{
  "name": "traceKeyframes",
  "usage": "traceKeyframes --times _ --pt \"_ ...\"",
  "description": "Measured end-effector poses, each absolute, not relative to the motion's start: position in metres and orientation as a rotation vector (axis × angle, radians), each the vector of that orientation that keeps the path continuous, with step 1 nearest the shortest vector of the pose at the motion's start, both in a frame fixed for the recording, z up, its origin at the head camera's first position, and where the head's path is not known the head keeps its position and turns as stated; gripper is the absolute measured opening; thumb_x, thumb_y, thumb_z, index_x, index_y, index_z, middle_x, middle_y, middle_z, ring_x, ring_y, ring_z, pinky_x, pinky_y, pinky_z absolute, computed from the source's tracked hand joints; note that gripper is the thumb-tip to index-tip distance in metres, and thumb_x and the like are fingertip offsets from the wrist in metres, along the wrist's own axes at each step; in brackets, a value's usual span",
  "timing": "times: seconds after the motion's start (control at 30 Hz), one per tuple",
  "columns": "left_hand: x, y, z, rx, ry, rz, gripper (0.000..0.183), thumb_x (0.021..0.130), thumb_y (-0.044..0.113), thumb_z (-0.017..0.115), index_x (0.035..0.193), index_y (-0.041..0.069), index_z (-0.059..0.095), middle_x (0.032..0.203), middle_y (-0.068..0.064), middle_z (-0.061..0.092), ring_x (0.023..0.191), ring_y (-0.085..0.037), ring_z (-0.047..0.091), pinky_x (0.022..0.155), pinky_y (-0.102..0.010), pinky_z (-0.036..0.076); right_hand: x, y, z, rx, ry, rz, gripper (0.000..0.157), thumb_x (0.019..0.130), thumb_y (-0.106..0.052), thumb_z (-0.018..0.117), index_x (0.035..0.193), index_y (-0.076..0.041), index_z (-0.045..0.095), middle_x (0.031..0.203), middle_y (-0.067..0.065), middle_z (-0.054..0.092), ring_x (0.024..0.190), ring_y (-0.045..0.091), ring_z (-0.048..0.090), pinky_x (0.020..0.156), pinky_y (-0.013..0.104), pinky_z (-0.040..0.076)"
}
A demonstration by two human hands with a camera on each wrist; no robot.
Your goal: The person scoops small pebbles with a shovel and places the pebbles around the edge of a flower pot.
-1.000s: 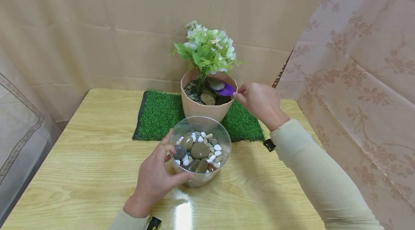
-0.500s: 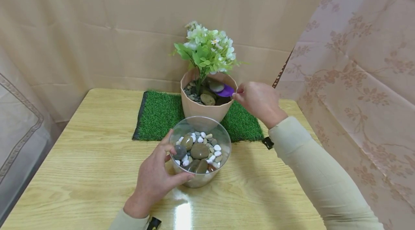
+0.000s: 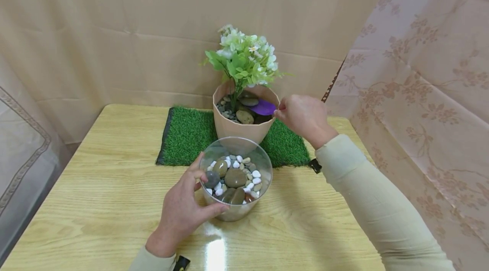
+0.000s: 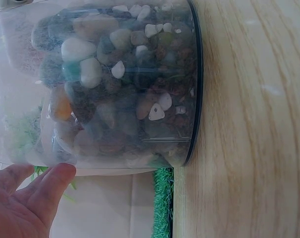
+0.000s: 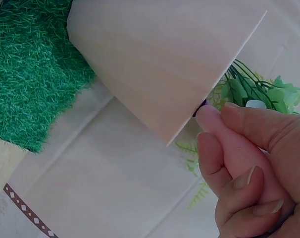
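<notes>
Purple scoop [image 3: 263,108] is reaching into the planter [image 3: 240,133], its pink handle [image 5: 244,153] clamped in the right hand [image 3: 305,116]; the left hand [image 3: 185,205] (thumb at the rim) is gripping the clear container [image 3: 234,213].

A plain beige cloth [image 3: 153,29] fills the top of the head view, a pink floral cloth [image 3: 431,92] the right, a pale trimmed cloth [image 3: 19,148] the left edge. A green artificial-grass mat [image 3: 187,137] lies mid-frame on a yellowish wood-grain table [image 3: 95,194].
</notes>
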State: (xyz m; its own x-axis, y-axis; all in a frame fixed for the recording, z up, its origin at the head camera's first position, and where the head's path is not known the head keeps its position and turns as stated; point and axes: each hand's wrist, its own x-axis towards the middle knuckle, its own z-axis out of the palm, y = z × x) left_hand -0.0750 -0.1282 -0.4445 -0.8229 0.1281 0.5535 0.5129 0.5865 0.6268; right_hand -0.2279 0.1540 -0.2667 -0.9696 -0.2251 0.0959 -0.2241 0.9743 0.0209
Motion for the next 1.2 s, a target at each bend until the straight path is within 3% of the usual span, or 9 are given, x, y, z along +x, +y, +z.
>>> traceKeyframes --times 0.37,0.5,0.6,0.9,1.0,1.1,1.2 --pt "-0.074 -0.127 -0.443 -0.503 -2.378 -1.135 0.072 0.073 0.068 0.085 0.109 0.014 0.053 0.165 -0.016 0.039 0.128 -0.040 0.064 0.081 -0.033 0.067 -0.225 0.152 -0.259 0.285 -3.086 -0.040 0.021 0.097 -0.045 0.071 0.105 -0.028 0.081 0.099 0.001 0.080 0.080 0.031 0.072 0.057 0.051 0.054" --pt "-0.074 -0.127 -0.443 -0.500 -2.381 -1.132 0.073 0.073 0.069 0.084 0.109 0.014 0.053 0.165 -0.016 0.040 0.127 -0.040 0.065 0.081 -0.034 0.067 -0.223 0.151 -0.256 0.288 -3.066 -0.056 0.018 0.097 -0.043 0.070 0.089 -0.030 0.080 0.081 -0.001 0.075 0.072 0.028 0.066 0.053 0.048 0.050" --pt "-0.074 -0.127 -0.443 -0.494 -2.380 -1.130 0.073 0.073 0.070 0.083 0.109 0.014 0.054 0.165 -0.015 0.040 0.126 -0.040 0.066 0.079 -0.034 0.067 -0.221 0.151 -0.253 0.284 -3.054 -0.069 0.028 0.097 -0.040 0.068 0.071 -0.028 0.071 0.068 -0.001 0.065 0.066 0.027 0.058 0.049 0.046 0.047" --pt "-0.076 -0.126 -0.445 -0.510 -2.328 -1.158 0.075 0.074 0.074 0.080 0.107 0.012 0.053 0.164 -0.016 0.042 0.126 -0.040 0.065 0.080 -0.033 0.067 -0.213 0.153 -0.247 0.267 -3.033 -0.067 0.038 0.096 -0.039 0.068 0.062 -0.025 0.057 0.058 -0.003 0.049 0.061 0.024 0.048 0.046 0.043 0.043" --pt "-0.076 -0.127 -0.445 -0.509 -2.332 -1.150 0.075 0.074 0.074 0.079 0.107 0.012 0.053 0.164 -0.015 0.042 0.125 -0.040 0.066 0.080 -0.033 0.067 -0.210 0.154 -0.246 0.274 -3.004 -0.050 0.034 0.096 -0.038 0.069 0.065 -0.025 0.062 0.059 -0.004 0.051 0.060 0.024 0.049 0.046 0.041 0.042" --pt "-0.076 -0.127 -0.445 -0.507 -2.335 -1.137 0.075 0.074 0.075 0.079 0.107 0.013 0.053 0.164 -0.015 0.042 0.121 -0.038 0.069 0.078 -0.032 0.067 -0.207 0.155 -0.246 0.281 -2.989 -0.038 0.020 0.096 -0.040 0.071 0.081 -0.028 0.076 0.067 -0.002 0.065 0.063 0.027 0.057 0.047 0.045 0.047" --pt "-0.076 -0.127 -0.445 -0.506 -2.338 -1.137 0.075 0.074 0.075 0.079 0.108 0.013 0.054 0.164 -0.015 0.042 0.120 -0.038 0.070 0.077 -0.032 0.067 -0.206 0.157 -0.246 0.293 -2.978 -0.035 0.014 0.096 -0.040 0.071 0.092 -0.030 0.081 0.072 -0.002 0.070 0.064 0.027 0.061 0.047 0.047 0.048"
